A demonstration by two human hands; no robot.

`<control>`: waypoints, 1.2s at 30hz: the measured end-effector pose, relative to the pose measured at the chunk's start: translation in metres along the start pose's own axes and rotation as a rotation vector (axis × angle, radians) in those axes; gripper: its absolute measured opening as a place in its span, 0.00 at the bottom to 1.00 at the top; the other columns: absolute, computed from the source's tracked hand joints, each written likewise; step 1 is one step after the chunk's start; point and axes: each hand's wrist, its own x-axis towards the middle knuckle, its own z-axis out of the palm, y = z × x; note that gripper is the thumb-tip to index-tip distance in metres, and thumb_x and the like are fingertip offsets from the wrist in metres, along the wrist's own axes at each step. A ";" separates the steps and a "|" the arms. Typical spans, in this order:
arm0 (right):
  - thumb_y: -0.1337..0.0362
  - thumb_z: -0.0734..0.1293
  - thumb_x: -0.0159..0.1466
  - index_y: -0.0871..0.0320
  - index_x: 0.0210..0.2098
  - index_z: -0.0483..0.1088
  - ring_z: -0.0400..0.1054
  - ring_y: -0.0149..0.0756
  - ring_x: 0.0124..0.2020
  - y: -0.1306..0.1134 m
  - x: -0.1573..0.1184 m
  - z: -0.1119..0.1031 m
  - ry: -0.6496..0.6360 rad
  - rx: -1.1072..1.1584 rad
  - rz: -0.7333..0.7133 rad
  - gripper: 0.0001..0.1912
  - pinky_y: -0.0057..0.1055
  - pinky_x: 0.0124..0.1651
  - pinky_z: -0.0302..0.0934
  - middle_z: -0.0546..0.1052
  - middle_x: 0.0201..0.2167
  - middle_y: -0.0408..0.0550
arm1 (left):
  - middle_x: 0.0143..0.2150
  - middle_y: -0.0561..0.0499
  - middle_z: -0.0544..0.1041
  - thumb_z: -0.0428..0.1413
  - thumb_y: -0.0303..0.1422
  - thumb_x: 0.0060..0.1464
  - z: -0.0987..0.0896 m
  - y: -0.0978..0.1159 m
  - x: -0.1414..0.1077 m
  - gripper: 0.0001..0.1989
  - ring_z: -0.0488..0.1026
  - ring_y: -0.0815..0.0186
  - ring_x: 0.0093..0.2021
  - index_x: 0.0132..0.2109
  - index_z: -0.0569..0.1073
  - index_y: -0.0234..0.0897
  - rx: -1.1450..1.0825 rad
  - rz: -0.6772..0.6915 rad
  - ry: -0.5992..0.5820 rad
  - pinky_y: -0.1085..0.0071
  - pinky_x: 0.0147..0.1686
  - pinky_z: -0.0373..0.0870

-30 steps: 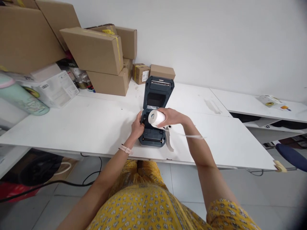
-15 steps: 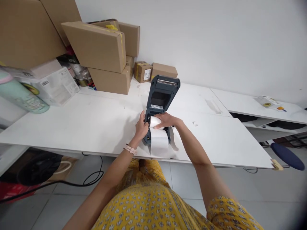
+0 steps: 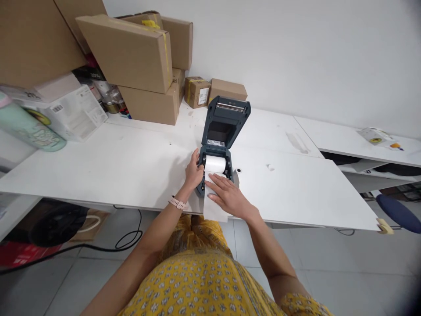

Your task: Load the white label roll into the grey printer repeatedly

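A dark grey label printer [image 3: 214,151] stands on the white table with its lid [image 3: 226,120] raised. Inside it sits a white paper roll [image 3: 215,164], and its loose strip [image 3: 214,210] runs out over the front toward the table's edge. My left hand [image 3: 194,172] is closed on the printer's left side, thumb at the inner rim. With fingers stretched out, my right hand [image 3: 226,193] lies flat on the paper strip in front of the roll. It covers the printer's front right part.
Cardboard boxes [image 3: 144,57] are stacked at the back left, with two smaller boxes [image 3: 226,89] behind the printer. A mint bottle [image 3: 36,131] and a white carton [image 3: 79,114] are at far left. Paper scraps [image 3: 270,167] lie to the right. A cable [image 3: 98,250] hangs below.
My right hand has moved from the paper roll toward me and now lies flat on the strip, which reaches farther over the edge. My left hand stays at the printer's side.
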 end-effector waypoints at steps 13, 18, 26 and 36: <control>0.51 0.58 0.73 0.52 0.73 0.50 0.46 0.50 0.76 -0.022 -0.011 0.026 0.094 -0.025 0.102 0.33 0.55 0.72 0.54 0.52 0.75 0.56 | 0.70 0.45 0.67 0.51 0.22 0.53 0.002 -0.010 0.005 0.39 0.68 0.58 0.67 0.72 0.57 0.42 0.004 0.008 0.007 0.59 0.67 0.65; 0.52 0.60 0.72 0.49 0.74 0.48 0.47 0.51 0.75 -0.022 -0.012 0.028 0.128 -0.005 0.099 0.34 0.57 0.70 0.55 0.54 0.74 0.55 | 0.72 0.49 0.63 0.51 0.25 0.58 -0.003 0.013 -0.004 0.31 0.57 0.57 0.73 0.68 0.64 0.44 0.212 0.189 0.026 0.56 0.72 0.55; 0.52 0.64 0.69 0.57 0.65 0.64 0.60 0.57 0.68 -0.025 -0.007 0.032 0.109 -0.030 0.135 0.28 0.57 0.68 0.56 0.70 0.64 0.61 | 0.55 0.49 0.81 0.51 0.36 0.64 -0.008 0.034 -0.022 0.15 0.74 0.59 0.60 0.49 0.81 0.46 0.518 0.542 -0.506 0.48 0.75 0.32; 0.58 0.69 0.67 0.63 0.61 0.66 0.63 0.57 0.65 -0.029 -0.013 0.031 0.161 -0.051 0.115 0.27 0.56 0.68 0.58 0.72 0.61 0.63 | 0.62 0.44 0.76 0.42 0.43 0.70 -0.015 0.042 -0.030 0.23 0.70 0.57 0.65 0.58 0.77 0.43 0.743 0.604 -0.657 0.40 0.73 0.33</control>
